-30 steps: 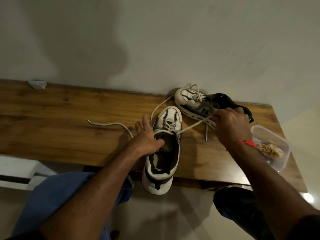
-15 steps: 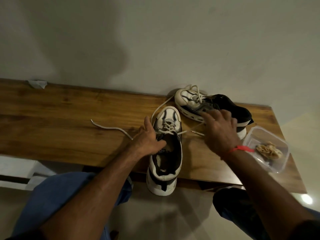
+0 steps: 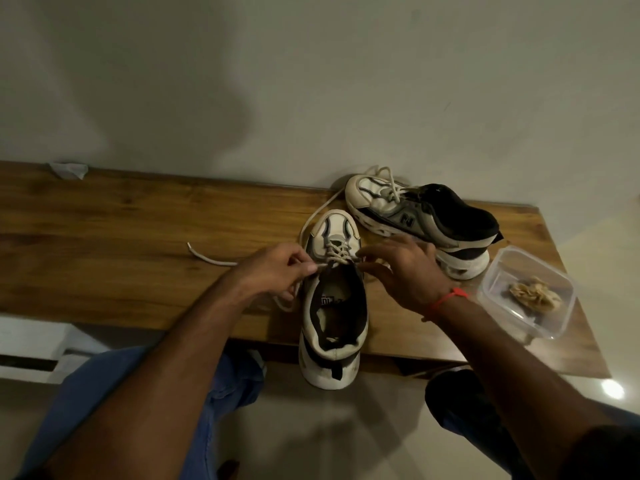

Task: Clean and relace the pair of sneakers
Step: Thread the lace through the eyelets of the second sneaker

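"N" logo on far sneaker [image 3: 415, 216]

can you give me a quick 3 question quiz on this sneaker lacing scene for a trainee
1. True or false: the near sneaker has its heel past the table edge.
2. What does the left hand pinch? A) lace B) red wristband C) container lid
3. What sits right of the far sneaker?

Key: 1 true. 2 A, the lace. 3 A clear plastic container holding something crumpled and tan.
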